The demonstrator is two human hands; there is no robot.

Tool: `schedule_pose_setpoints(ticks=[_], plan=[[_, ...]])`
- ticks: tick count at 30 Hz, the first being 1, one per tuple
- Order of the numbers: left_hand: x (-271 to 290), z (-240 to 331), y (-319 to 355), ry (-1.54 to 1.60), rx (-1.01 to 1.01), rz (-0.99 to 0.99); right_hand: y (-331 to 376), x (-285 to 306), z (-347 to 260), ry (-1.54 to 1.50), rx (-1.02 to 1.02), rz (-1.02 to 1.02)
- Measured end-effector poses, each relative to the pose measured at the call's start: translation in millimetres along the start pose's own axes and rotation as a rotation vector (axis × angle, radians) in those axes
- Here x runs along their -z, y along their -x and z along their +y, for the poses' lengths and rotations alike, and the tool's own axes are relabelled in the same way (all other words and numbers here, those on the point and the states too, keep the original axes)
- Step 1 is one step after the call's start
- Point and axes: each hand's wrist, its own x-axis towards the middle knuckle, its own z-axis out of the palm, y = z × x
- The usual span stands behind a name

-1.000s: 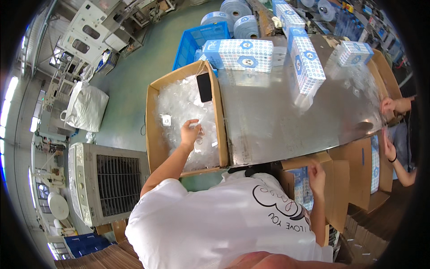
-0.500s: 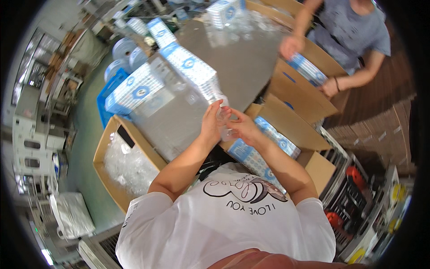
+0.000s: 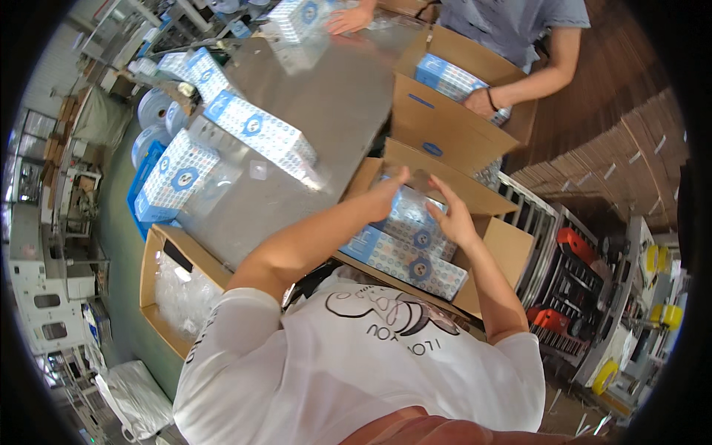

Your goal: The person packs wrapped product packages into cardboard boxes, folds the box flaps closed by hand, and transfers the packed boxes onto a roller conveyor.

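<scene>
In the head view, the person's left hand [image 3: 386, 197] and right hand [image 3: 455, 221] face each other with fingers extended above an open brown cardboard box [image 3: 506, 254]; the gap between them is blurred, so I cannot tell whether they press or pinch anything. Inside that box, below the hands, lie rectangular blue-and-white patterned packages [image 3: 404, 264] side by side. Just beyond, a second open brown cardboard carton [image 3: 449, 121] holds a similar package [image 3: 449, 76], a co-worker's hand [image 3: 480, 102] at its end. At left, a tall-sided brown cardboard bin [image 3: 150, 300] contains a heap of clear plastic pieces [image 3: 182, 297] and a flat black rectangular object [image 3: 176, 254].
</scene>
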Motion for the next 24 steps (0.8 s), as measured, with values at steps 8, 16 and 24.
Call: schedule_pose_setpoints(ticks=[8, 16, 24], plan=[[153.0, 8.7, 74.0, -0.514, -1.070, 0.842, -15.7, -57.7, -23.4, -0.286, -0.107, -0.095], [332.5, -21.4, 31.2, -1.076, -0.571, 0.967, -75.7, -118.8, -138.6, -0.142, 0.023, -0.487], [189.7, -46.5, 87.1, -0.694, -0.730, 0.313, -71.7, -174.3, -98.8, -0.445, -0.131, -0.296]])
